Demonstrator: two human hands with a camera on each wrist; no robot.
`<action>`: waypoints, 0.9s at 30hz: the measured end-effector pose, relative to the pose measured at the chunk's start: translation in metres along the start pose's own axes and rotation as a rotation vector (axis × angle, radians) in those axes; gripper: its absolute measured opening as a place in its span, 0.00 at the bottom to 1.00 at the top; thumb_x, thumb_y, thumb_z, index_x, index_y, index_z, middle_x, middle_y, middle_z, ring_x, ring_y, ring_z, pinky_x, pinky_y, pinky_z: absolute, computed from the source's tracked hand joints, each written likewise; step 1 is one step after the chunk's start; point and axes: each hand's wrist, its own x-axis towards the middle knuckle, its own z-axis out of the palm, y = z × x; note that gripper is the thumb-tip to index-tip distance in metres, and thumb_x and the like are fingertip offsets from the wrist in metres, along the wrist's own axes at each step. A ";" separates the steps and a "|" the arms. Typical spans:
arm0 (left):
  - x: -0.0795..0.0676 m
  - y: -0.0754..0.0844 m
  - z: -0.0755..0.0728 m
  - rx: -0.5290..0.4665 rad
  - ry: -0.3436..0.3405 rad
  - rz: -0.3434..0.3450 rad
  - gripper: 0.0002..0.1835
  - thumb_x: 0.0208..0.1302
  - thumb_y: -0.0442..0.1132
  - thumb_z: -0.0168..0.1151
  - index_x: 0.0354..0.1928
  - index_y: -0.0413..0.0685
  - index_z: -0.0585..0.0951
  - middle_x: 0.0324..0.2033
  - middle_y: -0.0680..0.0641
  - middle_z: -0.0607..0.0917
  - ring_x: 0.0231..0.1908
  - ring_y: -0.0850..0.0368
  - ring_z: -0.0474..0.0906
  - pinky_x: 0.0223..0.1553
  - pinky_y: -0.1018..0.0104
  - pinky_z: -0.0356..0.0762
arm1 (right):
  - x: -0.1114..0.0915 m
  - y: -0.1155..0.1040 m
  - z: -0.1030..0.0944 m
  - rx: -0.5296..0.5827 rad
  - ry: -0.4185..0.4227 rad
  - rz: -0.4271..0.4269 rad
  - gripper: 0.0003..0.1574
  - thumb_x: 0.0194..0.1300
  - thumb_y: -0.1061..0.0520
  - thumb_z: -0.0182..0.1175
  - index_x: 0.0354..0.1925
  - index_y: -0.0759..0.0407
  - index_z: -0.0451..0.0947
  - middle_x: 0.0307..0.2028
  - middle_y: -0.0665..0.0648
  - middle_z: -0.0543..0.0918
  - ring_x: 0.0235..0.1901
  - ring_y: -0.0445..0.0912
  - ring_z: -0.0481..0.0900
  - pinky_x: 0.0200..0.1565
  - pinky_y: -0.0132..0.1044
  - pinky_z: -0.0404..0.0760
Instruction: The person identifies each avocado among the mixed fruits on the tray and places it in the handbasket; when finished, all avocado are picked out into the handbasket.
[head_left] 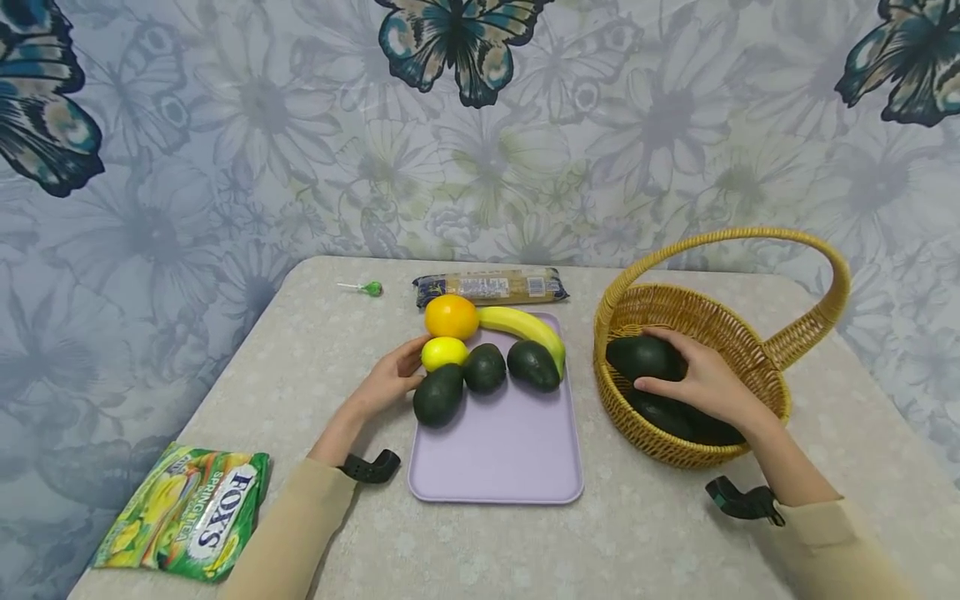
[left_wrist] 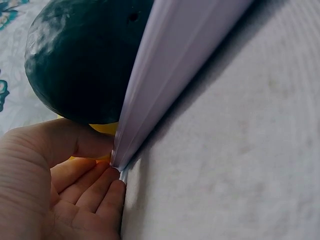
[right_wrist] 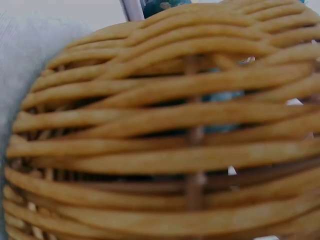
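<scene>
My right hand [head_left: 701, 375] grips a dark green avocado [head_left: 643, 357] inside the wicker basket [head_left: 772, 392], thumb on the near side and fingers over the far side. Beneath it lie more avocados [head_left: 667, 414], partly covered by the hand. My left hand [head_left: 386, 377] rests at the left edge of the lilac tray [head_left: 495, 458], thumb and fingers apart and touching the rim, beside a lemon [head_left: 444, 354] and an avocado [head_left: 438, 397]. Two more avocados, an orange [head_left: 451, 317] and a banana [head_left: 525, 323] are also on the tray. Only basket weave [right_wrist: 165, 120] fills the right wrist view.
Behind the tray lies a long pasta packet [head_left: 491, 287], with a green lollipop [head_left: 371, 288] to its left. A green and yellow candy bag [head_left: 187, 510] lies at the table's front left. The basket's tall handle [head_left: 750, 236] arches above the right hand.
</scene>
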 end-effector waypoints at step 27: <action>0.004 -0.001 0.004 0.047 0.004 -0.003 0.37 0.61 0.22 0.53 0.71 0.35 0.52 0.70 0.36 0.54 0.68 0.41 0.52 0.67 0.52 0.52 | 0.036 -0.081 0.106 0.274 0.114 -0.043 0.51 0.55 0.43 0.68 0.70 0.55 0.56 0.67 0.59 0.61 0.66 0.53 0.58 0.63 0.56 0.61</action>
